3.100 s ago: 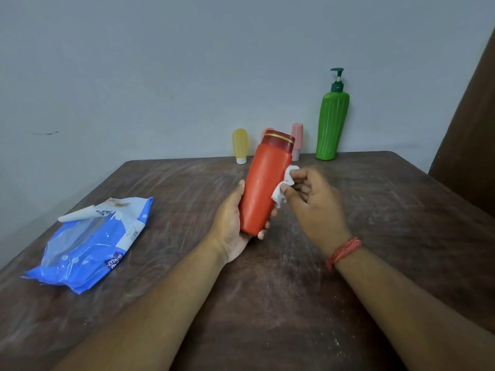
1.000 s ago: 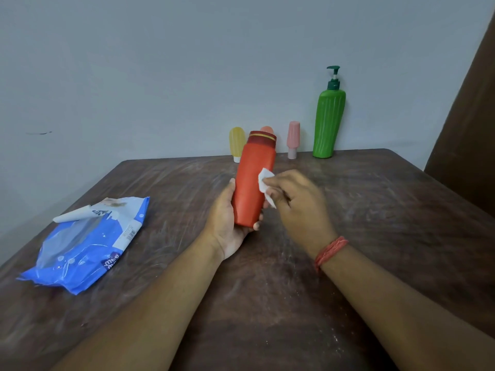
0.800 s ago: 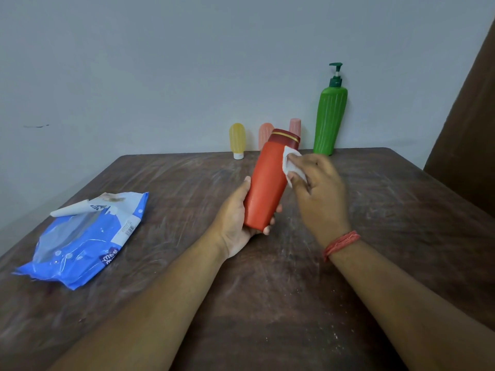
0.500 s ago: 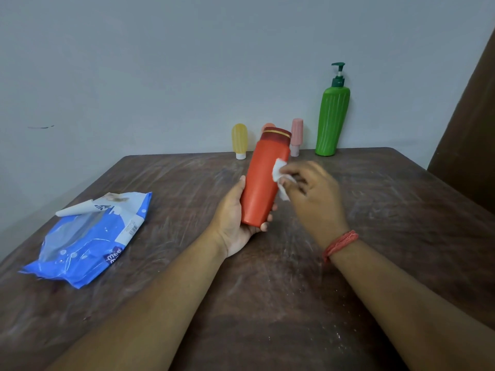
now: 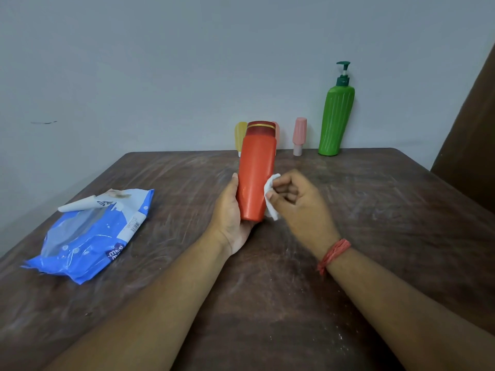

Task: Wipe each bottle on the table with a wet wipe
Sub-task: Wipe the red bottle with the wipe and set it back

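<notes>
My left hand [image 5: 232,215] grips the lower part of an orange bottle [image 5: 256,172] with a dark red cap, holding it nearly upright above the table's middle. My right hand [image 5: 297,202] pinches a small white wet wipe [image 5: 271,195] against the bottle's lower right side. Along the wall at the table's far edge stand a green pump bottle [image 5: 336,119], a pink small bottle [image 5: 299,135], and a yellow small bottle [image 5: 239,136]. Another peach one [image 5: 277,133] is mostly hidden behind the orange bottle.
A blue wet wipe pack [image 5: 93,234] lies open on the left of the dark wooden table [image 5: 375,210], its flap peeled back. A brown panel [image 5: 471,135] rises at the far right. A grey wall backs the table.
My right hand has slid the wipe down the orange bottle's right side, from near the cap to the lower body. The bottle has tipped from leaning right to nearly upright.
</notes>
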### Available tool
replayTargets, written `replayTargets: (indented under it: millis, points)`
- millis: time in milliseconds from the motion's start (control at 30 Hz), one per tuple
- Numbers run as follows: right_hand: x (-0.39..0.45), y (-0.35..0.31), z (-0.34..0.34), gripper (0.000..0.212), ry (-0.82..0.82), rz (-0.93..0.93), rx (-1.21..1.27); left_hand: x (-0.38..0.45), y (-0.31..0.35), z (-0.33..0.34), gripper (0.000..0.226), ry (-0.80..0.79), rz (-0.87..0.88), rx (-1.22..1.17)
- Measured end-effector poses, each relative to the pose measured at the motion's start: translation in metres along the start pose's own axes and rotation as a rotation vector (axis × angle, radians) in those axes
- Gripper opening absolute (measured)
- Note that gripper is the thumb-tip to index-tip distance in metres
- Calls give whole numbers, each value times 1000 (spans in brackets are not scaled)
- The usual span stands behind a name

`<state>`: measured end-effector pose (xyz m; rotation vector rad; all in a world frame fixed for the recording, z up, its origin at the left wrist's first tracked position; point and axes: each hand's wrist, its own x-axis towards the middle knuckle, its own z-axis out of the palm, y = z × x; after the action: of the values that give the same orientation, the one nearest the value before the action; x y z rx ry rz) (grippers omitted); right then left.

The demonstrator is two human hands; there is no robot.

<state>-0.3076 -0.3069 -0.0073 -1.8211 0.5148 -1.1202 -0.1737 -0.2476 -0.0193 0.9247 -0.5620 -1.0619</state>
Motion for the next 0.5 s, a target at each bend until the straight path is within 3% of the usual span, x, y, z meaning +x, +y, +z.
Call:
replayTargets:
  millis: [333,500]
  points:
    - [-6,4,5,16,-227,184,-30,5,2,-7,65,32,-36,-162]
    - [-7,5,7,20,-189,153,-115,7,1,-8,68,9,-68,-209]
